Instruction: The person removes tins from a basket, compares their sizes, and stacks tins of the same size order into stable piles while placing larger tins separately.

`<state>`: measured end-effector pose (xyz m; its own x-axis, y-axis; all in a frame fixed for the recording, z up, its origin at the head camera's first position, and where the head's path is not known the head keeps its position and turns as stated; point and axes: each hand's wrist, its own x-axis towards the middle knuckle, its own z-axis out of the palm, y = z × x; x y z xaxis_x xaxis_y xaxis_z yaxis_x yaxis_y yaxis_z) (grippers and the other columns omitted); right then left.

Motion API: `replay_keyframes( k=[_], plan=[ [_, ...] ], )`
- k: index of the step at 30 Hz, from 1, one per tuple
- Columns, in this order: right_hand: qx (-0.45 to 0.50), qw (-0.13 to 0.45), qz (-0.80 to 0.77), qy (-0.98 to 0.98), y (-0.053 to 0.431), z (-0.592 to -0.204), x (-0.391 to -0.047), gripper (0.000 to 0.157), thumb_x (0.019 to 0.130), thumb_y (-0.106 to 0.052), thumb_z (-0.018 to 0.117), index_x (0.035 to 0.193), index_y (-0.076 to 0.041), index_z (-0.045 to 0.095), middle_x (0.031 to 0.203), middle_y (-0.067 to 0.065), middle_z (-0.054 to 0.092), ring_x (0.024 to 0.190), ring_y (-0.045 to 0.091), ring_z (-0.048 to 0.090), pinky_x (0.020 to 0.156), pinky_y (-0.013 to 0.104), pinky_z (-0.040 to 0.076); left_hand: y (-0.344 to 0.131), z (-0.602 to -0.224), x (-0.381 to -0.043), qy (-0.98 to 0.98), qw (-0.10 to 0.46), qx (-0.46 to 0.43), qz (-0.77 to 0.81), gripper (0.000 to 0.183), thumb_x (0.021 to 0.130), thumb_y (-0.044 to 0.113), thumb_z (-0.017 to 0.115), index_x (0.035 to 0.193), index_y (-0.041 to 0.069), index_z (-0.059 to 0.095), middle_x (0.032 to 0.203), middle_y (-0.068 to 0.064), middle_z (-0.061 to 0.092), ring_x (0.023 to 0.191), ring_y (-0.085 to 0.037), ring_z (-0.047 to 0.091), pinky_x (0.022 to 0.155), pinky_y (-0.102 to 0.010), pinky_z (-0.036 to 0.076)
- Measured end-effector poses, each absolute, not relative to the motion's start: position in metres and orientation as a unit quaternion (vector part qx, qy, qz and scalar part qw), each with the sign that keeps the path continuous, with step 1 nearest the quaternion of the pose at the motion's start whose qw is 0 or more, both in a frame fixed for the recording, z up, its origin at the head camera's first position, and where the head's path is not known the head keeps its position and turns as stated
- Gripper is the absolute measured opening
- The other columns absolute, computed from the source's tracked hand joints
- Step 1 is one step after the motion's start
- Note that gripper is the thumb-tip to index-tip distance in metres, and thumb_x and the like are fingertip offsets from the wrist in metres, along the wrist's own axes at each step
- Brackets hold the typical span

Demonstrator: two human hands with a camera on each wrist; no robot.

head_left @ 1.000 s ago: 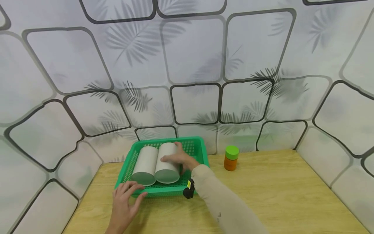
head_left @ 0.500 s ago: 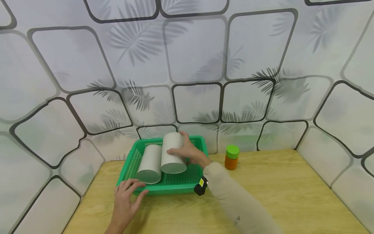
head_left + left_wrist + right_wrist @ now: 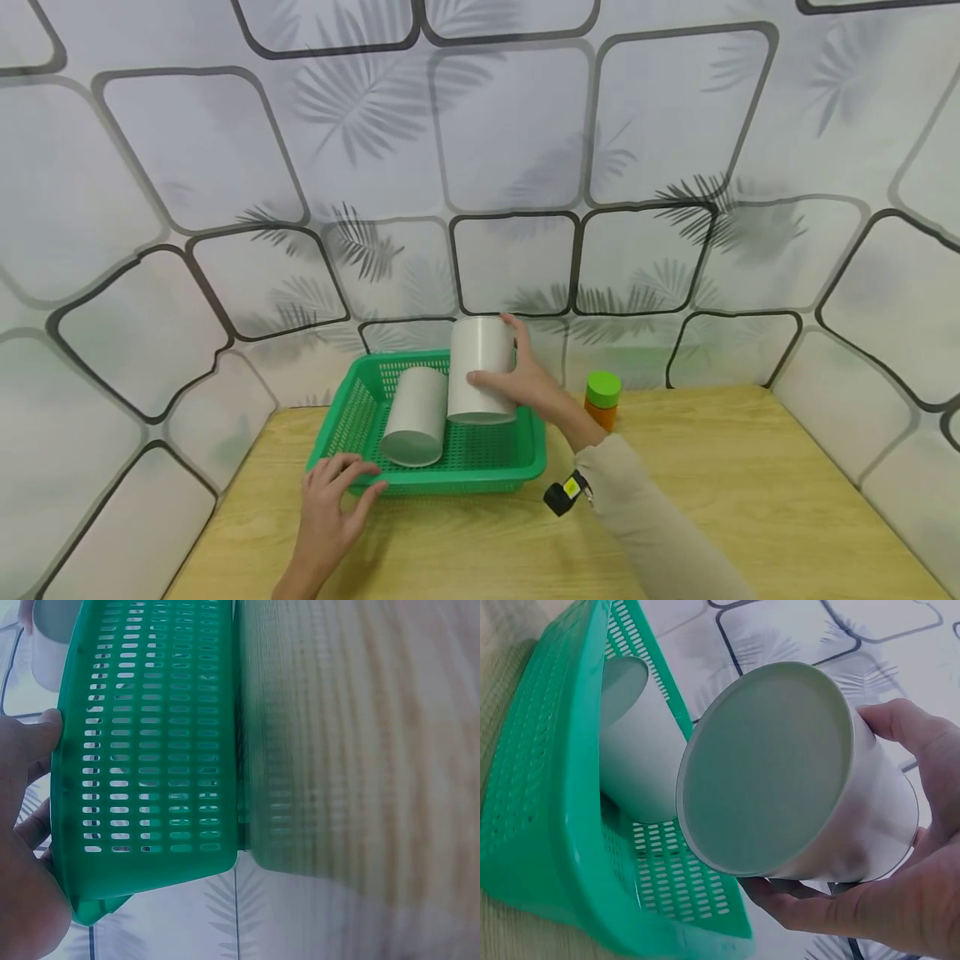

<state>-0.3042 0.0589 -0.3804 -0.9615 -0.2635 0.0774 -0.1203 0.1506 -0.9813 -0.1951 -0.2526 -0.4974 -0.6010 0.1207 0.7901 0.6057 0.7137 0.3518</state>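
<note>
My right hand (image 3: 528, 379) grips a white cylinder (image 3: 480, 367), thumb on its near side and fingers around its right side. The cylinder is tilted above the right part of a green plastic basket (image 3: 450, 482). Its round, pale, smooth end (image 3: 769, 769) faces the right wrist camera. A second white cylinder (image 3: 416, 417) lies in the basket, leaning toward the back. At the basket's front left corner, my left hand (image 3: 330, 508) holds the rim with bent fingers; in the left wrist view the thumb (image 3: 49, 724) touches the rim. Some fingertips are hidden.
An orange jar with a green lid (image 3: 603, 390) stands on the wooden table (image 3: 712, 467) right of the basket, partly behind my right forearm. A patterned curtain (image 3: 510, 150) encloses the table at the back and sides.
My right hand has lifted the cylinder from beside the other one, up and to the right, tilting it more upright. My left hand stays at the rim. The view has shifted slightly.
</note>
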Motion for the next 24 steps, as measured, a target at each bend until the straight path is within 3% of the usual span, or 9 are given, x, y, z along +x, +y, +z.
replay_keyframes(
  k=[11, 16, 24],
  plan=[
    [-0.16, -0.013, -0.624, 0.765, 0.104, -0.386, -0.279, 0.105, 0.089, -0.026, 0.082, 0.16, -0.045, 0.006, 0.159, 0.02, 0.018, 0.126, 0.051, 0.049, 0.083, 0.058, 0.055, -0.254, -0.5, -0.194, -0.838, 0.397, -0.218, -0.306, 0.028, 0.071, 0.007, 0.09, 0.093, 0.016, 0.075, 0.099, 0.001, 0.065, 0.089, -0.02, 0.049, 0.082, -0.045, 0.028],
    [-0.169, -0.022, -0.665, 0.727, 0.127, -0.395, -0.261, 0.103, 0.093, -0.019, 0.076, 0.161, -0.039, 0.001, 0.163, 0.018, 0.014, 0.128, 0.055, 0.047, 0.083, 0.056, 0.055, -0.253, -0.501, -0.193, -0.837, 0.396, -0.218, -0.308, 0.028, 0.07, 0.007, 0.09, 0.092, 0.017, 0.075, 0.098, 0.002, 0.065, 0.089, -0.019, 0.048, 0.082, -0.045, 0.028],
    [-0.137, -0.013, -0.732, 0.668, 0.165, -0.405, -0.24, 0.098, 0.099, -0.013, 0.065, 0.16, -0.043, -0.005, 0.162, 0.015, 0.022, 0.116, 0.034, 0.06, 0.085, 0.051, 0.054, -0.252, -0.499, -0.195, -0.836, 0.399, -0.217, -0.307, 0.028, 0.07, 0.008, 0.09, 0.092, 0.016, 0.075, 0.099, 0.001, 0.066, 0.09, -0.019, 0.049, 0.083, -0.045, 0.029]
  ],
)
